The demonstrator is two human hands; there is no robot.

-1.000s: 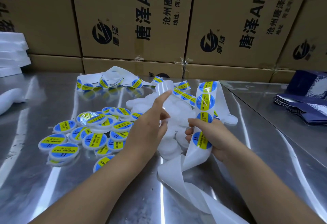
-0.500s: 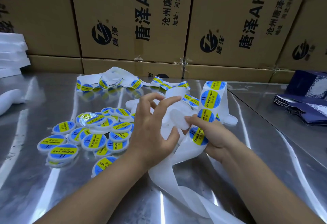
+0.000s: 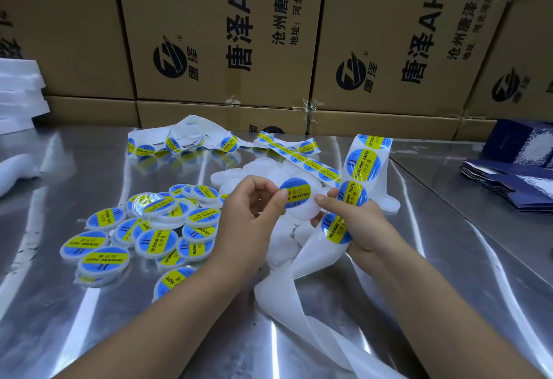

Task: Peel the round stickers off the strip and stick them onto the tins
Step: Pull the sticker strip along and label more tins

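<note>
Presently, labelled tins point(image 3: 149, 238): heaped on the counter point(image 3: 59, 318), finished. Left hand point(image 3: 248, 220): pinches a white tin point(image 3: 305, 212), thumb on a fresh sticker point(image 3: 294, 193). Half a second ago that tin was bare; the sticker now lies on its lid, so probably only the pressing-down remains. Right hand point(image 3: 365, 229): grips the strip point(image 3: 363, 164), forefinger steadying the tin's edge. Bare tins point(image 3: 254, 169): piled behind, waiting.

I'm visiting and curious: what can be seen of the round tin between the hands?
The tin is a flat white plastic-looking disc over the steel table. A blue-and-yellow sticker covers most of its face. The left hand pinches its left edge; the right hand, gripping the strip, touches its right edge.
</note>
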